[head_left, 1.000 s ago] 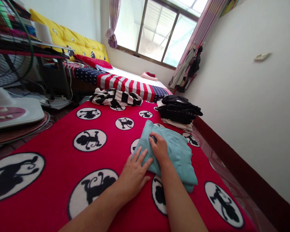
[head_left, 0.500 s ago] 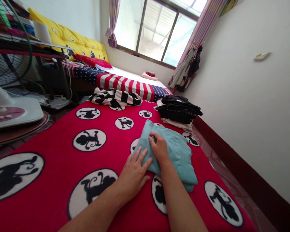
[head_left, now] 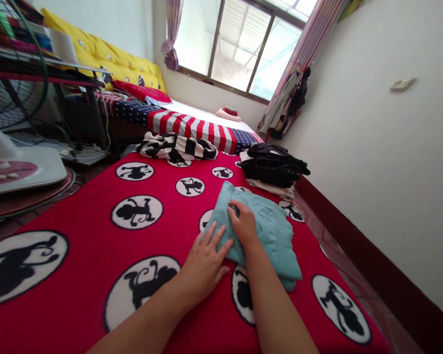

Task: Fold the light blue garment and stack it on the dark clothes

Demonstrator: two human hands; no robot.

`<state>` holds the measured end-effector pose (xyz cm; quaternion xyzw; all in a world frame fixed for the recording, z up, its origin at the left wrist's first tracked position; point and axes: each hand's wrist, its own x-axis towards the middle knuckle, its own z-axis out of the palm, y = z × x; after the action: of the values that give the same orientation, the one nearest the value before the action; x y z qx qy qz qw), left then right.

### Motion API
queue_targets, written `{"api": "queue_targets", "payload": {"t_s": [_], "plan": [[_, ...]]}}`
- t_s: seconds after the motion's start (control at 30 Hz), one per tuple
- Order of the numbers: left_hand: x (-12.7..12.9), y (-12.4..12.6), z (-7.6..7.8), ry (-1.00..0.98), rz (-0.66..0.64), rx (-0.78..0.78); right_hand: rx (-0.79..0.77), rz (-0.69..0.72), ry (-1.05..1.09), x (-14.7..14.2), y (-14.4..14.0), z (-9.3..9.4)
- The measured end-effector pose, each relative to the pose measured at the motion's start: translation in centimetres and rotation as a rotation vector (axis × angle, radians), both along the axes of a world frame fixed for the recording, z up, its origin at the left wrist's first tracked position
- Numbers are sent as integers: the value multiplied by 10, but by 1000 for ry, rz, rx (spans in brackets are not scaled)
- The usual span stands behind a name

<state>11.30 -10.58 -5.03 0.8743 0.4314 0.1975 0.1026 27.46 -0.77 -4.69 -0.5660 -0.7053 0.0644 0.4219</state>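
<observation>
A light teal folded garment [head_left: 271, 216] lies on the red blanket [head_left: 84, 206] with its monkey-print circles. My left hand [head_left: 205, 263] rests at the near left edge of the garment, fingers spread, the fingertips on the cloth. Further up, my right hand [head_left: 244, 223] lies on top of the garment with its fingers slightly bent and no cloth visibly gripped. The two hands are apart, the right one deeper into the fabric.
A stack of dark folded clothes [head_left: 273, 164] stands beyond the garment. A black-and-white checked cloth [head_left: 177, 147] lies at the blanket's far edge. To the left is a fan [head_left: 18, 164] beside a desk. The white wall [head_left: 376, 137] runs along the right.
</observation>
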Motion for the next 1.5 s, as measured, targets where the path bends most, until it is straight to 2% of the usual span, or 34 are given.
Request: {"api": "queue_targets", "payload": {"t_s": [1.5], "plan": [[0,0,-3,-3,-2,5,3,5,0,1,1,0]]}}
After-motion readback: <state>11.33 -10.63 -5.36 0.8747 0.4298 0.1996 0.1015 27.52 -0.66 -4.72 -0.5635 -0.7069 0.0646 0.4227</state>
